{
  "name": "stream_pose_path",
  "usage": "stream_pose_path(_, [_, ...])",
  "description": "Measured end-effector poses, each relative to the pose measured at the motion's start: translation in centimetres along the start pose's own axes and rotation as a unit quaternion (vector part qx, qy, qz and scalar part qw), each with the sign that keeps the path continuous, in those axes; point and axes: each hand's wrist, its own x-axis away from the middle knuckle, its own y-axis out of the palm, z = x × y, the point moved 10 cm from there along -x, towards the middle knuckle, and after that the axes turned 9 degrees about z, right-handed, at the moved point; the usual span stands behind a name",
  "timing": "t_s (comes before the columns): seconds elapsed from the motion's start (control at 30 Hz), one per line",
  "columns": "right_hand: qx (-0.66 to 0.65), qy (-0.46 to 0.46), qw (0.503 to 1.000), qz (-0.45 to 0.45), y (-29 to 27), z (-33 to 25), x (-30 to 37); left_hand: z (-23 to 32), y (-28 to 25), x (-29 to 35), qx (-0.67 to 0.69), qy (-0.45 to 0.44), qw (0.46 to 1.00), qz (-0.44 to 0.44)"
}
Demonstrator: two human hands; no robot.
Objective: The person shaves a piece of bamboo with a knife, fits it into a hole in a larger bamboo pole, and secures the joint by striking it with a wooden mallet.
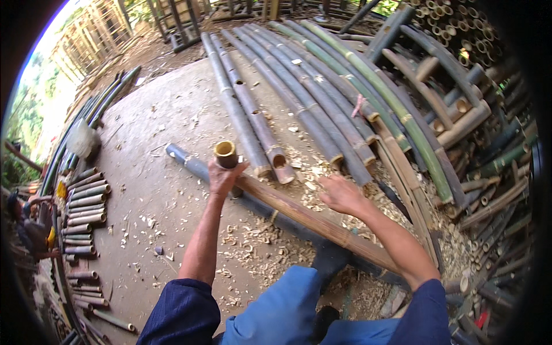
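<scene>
Nearest on my feed, beside blue trousers, a brown bamboo pole lies slantwise over a darker pole. At its far end I see the left hand wrapped around a short upright bamboo tube, while the right hand is curled above pale shavings, and I cannot tell whether it pinches anything. Beyond, long bamboo poles lie side by side on the floor.
</scene>
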Motion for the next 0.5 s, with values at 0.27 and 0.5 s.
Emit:
stream_pose_path(0.27, [-0.025,0.025,0.999,0.009,7.6,-9.6,-18.9,-0.2,0.0,-0.3,0.008,-0.023,1.0,-0.003])
stream_pose_path(0.5, [0.143,0.042,0.989,0.019,12.2,-11.3,-22.8,-0.5,0.0,0.0,0.058,0.003,0.998,0.007])
